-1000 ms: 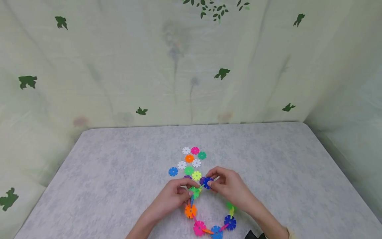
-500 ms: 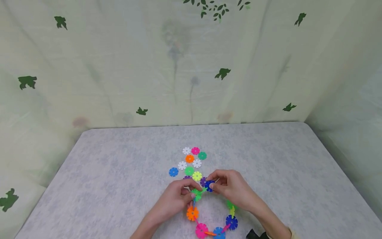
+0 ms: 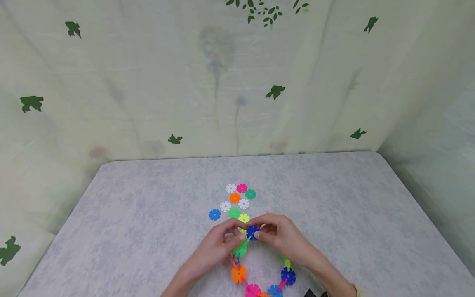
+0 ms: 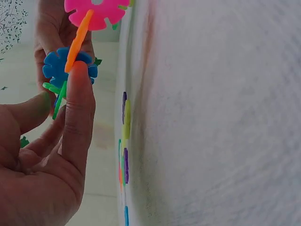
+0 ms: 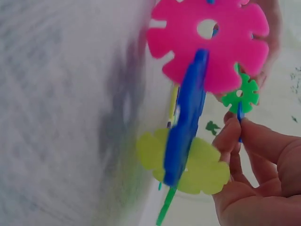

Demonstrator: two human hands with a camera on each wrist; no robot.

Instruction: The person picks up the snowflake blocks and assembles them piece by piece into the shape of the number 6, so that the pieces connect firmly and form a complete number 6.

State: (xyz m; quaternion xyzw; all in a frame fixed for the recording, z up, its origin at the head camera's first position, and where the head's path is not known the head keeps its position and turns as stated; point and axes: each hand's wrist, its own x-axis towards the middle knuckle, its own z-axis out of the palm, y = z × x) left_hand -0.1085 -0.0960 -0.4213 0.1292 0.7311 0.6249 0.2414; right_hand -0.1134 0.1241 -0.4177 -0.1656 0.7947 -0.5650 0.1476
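My right hand (image 3: 285, 239) pinches a dark blue notched plastic disc (image 3: 253, 232) between thumb and index finger. Beside it, my left hand (image 3: 222, 243) pinches the green end of a chain of interlocked notched discs. In the right wrist view the dark blue disc (image 5: 240, 113) stands edge-on against a green disc (image 5: 247, 93); how deep their slots engage cannot be told. The chain curves towards me through an orange disc (image 3: 239, 273), a pink disc (image 3: 253, 290) and a blue disc (image 3: 275, 291), then up to another dark blue disc (image 3: 288, 275) under the right forearm.
Loose discs lie flat on the grey table (image 3: 148, 214) beyond the hands, among them a blue one (image 3: 215, 214), an orange one (image 3: 235, 198) and a dark green one (image 3: 250, 194). A printed curtain (image 3: 141, 82) hangs behind the table. Something black (image 3: 309, 293) shows by the right wrist.
The dark blue disc in my right hand first shifted right and slightly down, then came left against the green disc. Both hands are now closer together, and the chain's near part sits slightly lower.
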